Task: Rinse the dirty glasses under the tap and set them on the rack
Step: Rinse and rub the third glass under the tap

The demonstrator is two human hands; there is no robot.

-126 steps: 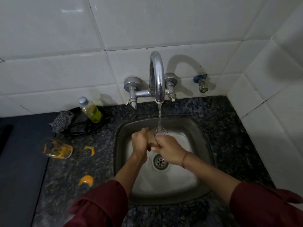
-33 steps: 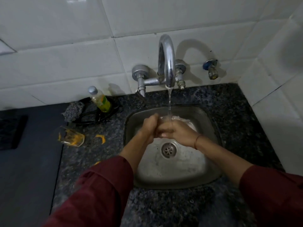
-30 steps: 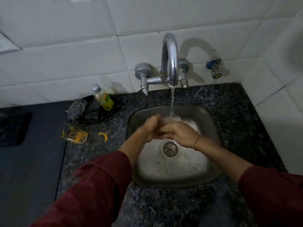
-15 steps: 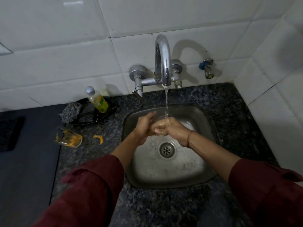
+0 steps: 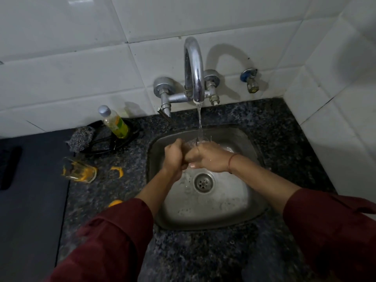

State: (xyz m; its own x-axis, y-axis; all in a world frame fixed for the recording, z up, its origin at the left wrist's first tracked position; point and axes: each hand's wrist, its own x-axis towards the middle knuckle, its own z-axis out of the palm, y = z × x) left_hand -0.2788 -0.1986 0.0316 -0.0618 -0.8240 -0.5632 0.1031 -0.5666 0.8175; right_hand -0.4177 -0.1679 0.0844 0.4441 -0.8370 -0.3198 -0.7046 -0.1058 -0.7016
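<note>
Closely curled, the fingers of the left hand (image 5: pixel 175 157) and the right hand (image 5: pixel 209 159) wrap one clear glass (image 5: pixel 191 145) between them. It is mostly hidden, so which end faces up is hard to tell. The water stream (image 5: pixel 199 123) from the tap (image 5: pixel 194 74) lands right at the fingers, on the far edge of the glass. Just below the hands lies the drain (image 5: pixel 203 181) of the steel sink (image 5: pixel 255 165). Out to the left of the fingers, on the dark stone counter (image 5: pixel 274 127), a second glass (image 5: pixel 79 170) lies on its side, smeared orange, with an orange scrap (image 5: pixel 117 171) beside it. Beyond that glass stand a soap bottle (image 5: pixel 115 124) and a scrubber (image 5: pixel 81 137), near the white tiles.
</note>
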